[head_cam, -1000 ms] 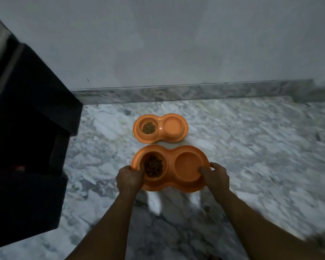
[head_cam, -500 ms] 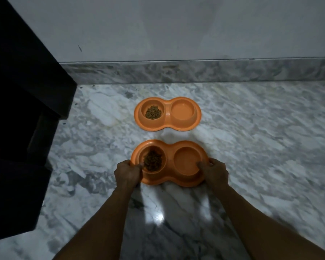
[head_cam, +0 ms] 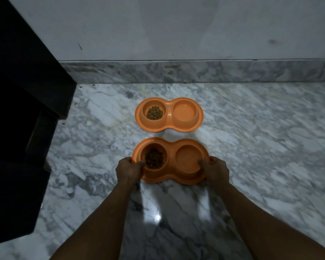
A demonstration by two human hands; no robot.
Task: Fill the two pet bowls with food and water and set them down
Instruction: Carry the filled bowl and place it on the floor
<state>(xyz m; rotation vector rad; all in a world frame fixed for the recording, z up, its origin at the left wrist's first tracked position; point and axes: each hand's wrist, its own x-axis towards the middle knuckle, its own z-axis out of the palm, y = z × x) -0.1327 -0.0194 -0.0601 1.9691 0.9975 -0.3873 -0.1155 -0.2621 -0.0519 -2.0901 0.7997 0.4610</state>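
Two orange double pet bowls are on the marble floor. The far bowl [head_cam: 169, 124] sits near the wall, with brown kibble [head_cam: 154, 113] in its left well and clear water in its right well. I hold the near bowl [head_cam: 170, 178] by its two ends, low at the floor. My left hand [head_cam: 129, 170] grips its left rim, thumb over the edge beside the dark kibble [head_cam: 154, 160]. My right hand [head_cam: 215, 170] grips its right rim, thumb at the edge of the right well. Whether the near bowl touches the floor I cannot tell.
A black cabinet [head_cam: 23, 109] fills the left side, close to the bowls. A marble skirting [head_cam: 195, 72] and a pale wall close off the back. Open marble floor [head_cam: 270, 147] stretches to the right and toward me.
The near bowl has come lower, closer to the floor, with both hands still holding its ends. The view has tilted down and moved closer to the bowls.
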